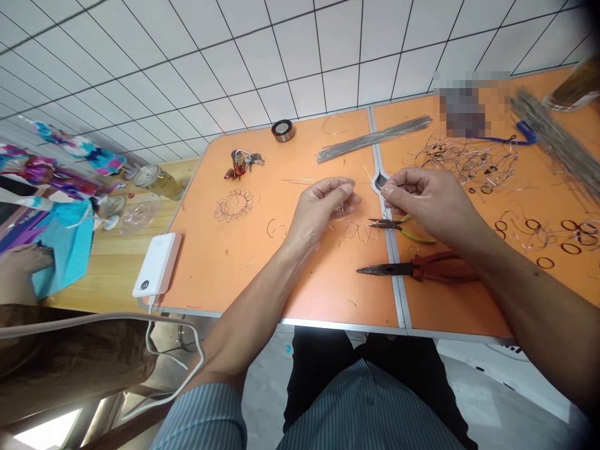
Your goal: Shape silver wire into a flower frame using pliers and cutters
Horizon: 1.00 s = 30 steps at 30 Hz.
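Observation:
My left hand (325, 203) is closed in a pinch on thin wire above the orange table (262, 269). Across from it, my right hand (419, 190) pinches wire too, thumb against forefinger; whether it is the same piece I cannot tell. A strand of looped wire (362, 231) hangs just below the hands. Under the right hand lie small pliers with yellow-green handles (417, 236). Closer to me rest larger long-nose pliers (422, 269) with red handles, partly covered by my right forearm. A flower-shaped wire ring (234, 206) lies to the left.
A bundle of straight wires (370, 140) lies at the back, near a tape roll (283, 130) and keys (242, 164). Tangled wire (469, 162) and dark rings (545, 263) spread right. A white power bank (157, 265) with a cable sits left; another person's hand (28, 259) is beyond.

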Each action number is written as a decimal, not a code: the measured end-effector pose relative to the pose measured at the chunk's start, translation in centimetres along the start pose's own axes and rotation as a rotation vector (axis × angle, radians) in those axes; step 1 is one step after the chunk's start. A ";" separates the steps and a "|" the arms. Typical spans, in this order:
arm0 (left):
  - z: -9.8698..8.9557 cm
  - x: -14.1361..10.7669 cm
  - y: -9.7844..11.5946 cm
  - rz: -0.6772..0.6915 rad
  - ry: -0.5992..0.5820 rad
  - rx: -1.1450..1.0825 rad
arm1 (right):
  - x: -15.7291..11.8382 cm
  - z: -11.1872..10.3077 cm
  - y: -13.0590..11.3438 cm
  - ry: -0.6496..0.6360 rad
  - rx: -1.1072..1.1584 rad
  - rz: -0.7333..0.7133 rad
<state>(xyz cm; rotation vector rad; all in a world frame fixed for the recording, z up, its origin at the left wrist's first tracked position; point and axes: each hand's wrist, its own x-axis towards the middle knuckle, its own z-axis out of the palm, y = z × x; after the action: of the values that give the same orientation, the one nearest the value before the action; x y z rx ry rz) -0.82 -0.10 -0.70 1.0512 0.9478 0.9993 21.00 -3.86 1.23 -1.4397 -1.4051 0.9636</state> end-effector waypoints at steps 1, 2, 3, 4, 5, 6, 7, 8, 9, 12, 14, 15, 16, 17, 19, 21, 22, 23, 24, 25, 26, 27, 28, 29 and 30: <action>-0.1 0.0 0.1 0.002 -0.003 -0.004 | 0.0 -0.1 -0.1 0.004 0.014 0.009; -0.2 0.0 0.3 0.005 -0.001 -0.006 | -0.1 -0.1 -0.2 0.008 0.027 0.016; -0.2 0.0 0.4 0.008 0.004 -0.010 | -0.1 -0.2 -0.3 0.011 0.037 0.020; -0.3 0.0 0.4 0.011 0.010 -0.016 | -0.1 -0.3 -0.3 0.015 0.044 0.022; -0.4 0.1 0.5 0.014 0.012 -0.030 | -0.1 -0.4 -0.3 0.019 0.048 0.024; -0.4 0.1 0.5 0.020 0.007 -0.049 | 0.0 -0.4 -0.2 0.024 0.051 0.026; -0.5 0.2 0.5 0.024 -0.003 -0.072 | 0.0 -0.5 -0.2 0.029 0.052 0.030; -0.5 0.2 0.4 0.027 -0.016 -0.093 | 0.1 -0.6 -0.1 0.032 0.054 0.037; -0.5 0.2 0.4 0.028 -0.027 -0.111 | 0.1 -0.7 0.0 0.037 0.060 0.043; -0.7 0.4 0.2 0.024 -0.047 -0.137 | 0.2 -0.8 0.1 0.038 0.081 0.060; -0.9 0.5 0.1 0.028 -0.057 -0.147 | 0.3 -0.9 0.1 0.028 0.090 0.056; -0.9 0.6 0.0 0.031 -0.064 -0.148 | 0.3 -0.9 0.1 0.018 0.091 0.050; -1.0 0.7 -0.1 0.035 -0.071 -0.146 | 0.3 -0.9 0.2 0.010 0.091 0.044; -1.0 0.7 -0.1 0.040 -0.079 -0.141 | 0.3 -0.9 0.2 0.006 0.092 0.037; -1.1 0.8 -0.2 0.048 -0.097 -0.134 | 0.3 -0.9 0.2 -0.001 0.098 0.034; -1.0 0.8 -0.2 0.052 -0.119 -0.140 | 0.3 -0.9 0.2 -0.008 0.108 0.036; -1.0 0.7 -0.2 0.051 -0.132 -0.148 | 0.3 -0.9 0.2 -0.015 0.114 0.037; -0.9 0.7 -0.2 0.046 -0.144 -0.155 | 0.3 -0.9 0.2 -0.024 0.121 0.037; -0.9 0.6 -0.1 0.038 -0.153 -0.160 | 0.2 -0.9 0.2 -0.031 0.128 0.035; -0.9 0.6 -0.1 0.029 -0.159 -0.162 | 0.2 -0.9 0.2 -0.036 0.137 0.030; -0.8 0.6 -0.1 0.018 -0.164 -0.163 | 0.3 -0.8 0.3 -0.040 0.147 0.026; -0.8 0.6 -0.2 0.010 -0.168 -0.165 | 0.3 -0.8 0.4 -0.046 0.157 0.024; -0.9 0.6 -0.2 0.004 -0.173 -0.169 | 0.3 -0.8 0.5 -0.050 0.168 0.024; -0.9 0.7 -0.2 0.001 -0.182 -0.176 | 0.4 -0.8 0.6 -0.054 0.179 0.027; -0.9 0.7 -0.3 0.000 -0.192 -0.187 | 0.4 -0.8 0.7 -0.059 0.192 0.034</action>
<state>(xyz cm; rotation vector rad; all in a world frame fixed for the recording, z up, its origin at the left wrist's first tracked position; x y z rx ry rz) -1.44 0.76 -1.28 0.9704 0.6842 0.9483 22.02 -3.50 0.82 -1.3055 -1.2954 1.1383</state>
